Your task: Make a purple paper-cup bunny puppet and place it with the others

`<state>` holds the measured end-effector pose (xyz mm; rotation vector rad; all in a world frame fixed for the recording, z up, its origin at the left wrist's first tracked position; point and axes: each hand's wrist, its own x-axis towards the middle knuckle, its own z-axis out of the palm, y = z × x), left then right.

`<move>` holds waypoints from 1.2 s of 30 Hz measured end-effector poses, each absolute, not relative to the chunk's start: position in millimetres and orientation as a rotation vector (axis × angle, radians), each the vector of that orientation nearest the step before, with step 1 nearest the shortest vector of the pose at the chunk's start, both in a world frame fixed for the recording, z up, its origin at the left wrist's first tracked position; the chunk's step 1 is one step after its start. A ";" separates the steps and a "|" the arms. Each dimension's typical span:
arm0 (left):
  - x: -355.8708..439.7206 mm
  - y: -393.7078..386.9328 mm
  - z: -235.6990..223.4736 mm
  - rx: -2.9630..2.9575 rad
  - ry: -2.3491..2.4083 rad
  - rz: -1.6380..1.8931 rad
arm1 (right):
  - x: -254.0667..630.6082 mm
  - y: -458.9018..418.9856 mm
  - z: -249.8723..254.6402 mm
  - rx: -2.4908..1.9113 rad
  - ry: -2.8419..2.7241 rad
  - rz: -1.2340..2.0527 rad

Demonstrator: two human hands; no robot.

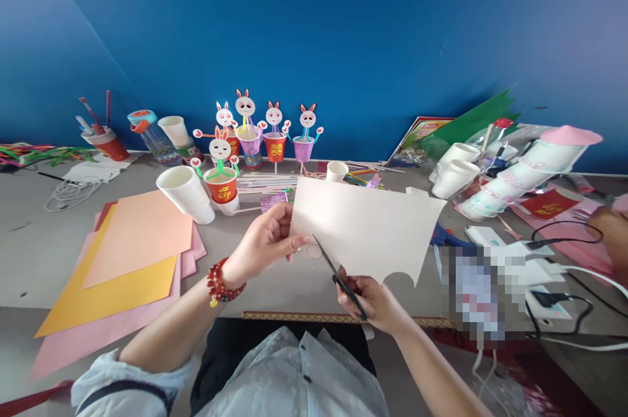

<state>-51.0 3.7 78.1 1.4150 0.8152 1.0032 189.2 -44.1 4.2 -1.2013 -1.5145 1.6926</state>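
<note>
My left hand point(262, 241) pinches the left edge of a white paper sheet point(366, 227) and holds it up over the grey table point(29, 253). A small circle is drawn near the sheet's lower left corner. My right hand point(375, 302) grips black scissors point(338, 276), whose blades point up-left and meet the sheet's lower edge beside that circle. The sheet has curved cut-outs along its right and bottom edges. A red bead bracelet point(220, 283) is on my left wrist.
Pink, peach and yellow paper sheets point(127, 260) lie at left. White cup stacks point(189, 194) and bunny-face cup crafts point(248, 135) stand at the back. More cups point(456, 175), cables point(569, 253) and another person's hand point(613, 234) are at right.
</note>
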 end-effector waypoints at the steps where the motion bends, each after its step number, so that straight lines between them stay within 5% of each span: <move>1: -47.7 2.1 72.6 1.398 0.799 1.080 | 185.8 -44.9 4.9 -1.161 -1.504 1.706; 5: -32.0 -11.8 42.1 1.263 0.756 1.396 | 170.5 -49.1 6.7 -1.034 -1.447 1.709; 14: -17.0 -27.0 29.6 1.312 1.018 1.362 | 152.6 -59.3 -3.1 -0.991 -1.401 1.643; 29: -26.9 -19.3 43.3 1.513 1.015 1.279 | 178.4 -71.0 41.3 -0.802 -1.167 2.243; 36: -23.3 -23.0 50.3 1.345 0.782 1.215 | 183.0 -59.9 36.6 -1.028 -1.645 1.771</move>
